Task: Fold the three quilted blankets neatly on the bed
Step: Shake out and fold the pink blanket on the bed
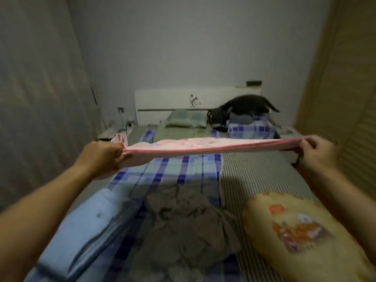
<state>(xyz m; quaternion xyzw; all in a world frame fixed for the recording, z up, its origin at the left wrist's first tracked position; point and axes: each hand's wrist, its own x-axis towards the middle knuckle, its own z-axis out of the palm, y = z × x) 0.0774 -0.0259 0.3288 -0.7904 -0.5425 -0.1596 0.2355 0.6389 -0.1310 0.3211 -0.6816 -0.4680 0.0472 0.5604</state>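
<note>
Pink blanket (205, 146) held taut above the bed (254, 171).
Left hand (101, 155) and right hand (317, 151) each pinch an end edge; likely soft, light, sags mid-span, so corners are the best hold.

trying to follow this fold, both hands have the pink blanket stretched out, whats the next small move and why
Probably lower the pink blanket flat onto the bed. The left hand and right hand each pinch an end, so it hangs taut in the air above the blue checked cover, with nothing under it to fold against.
</note>
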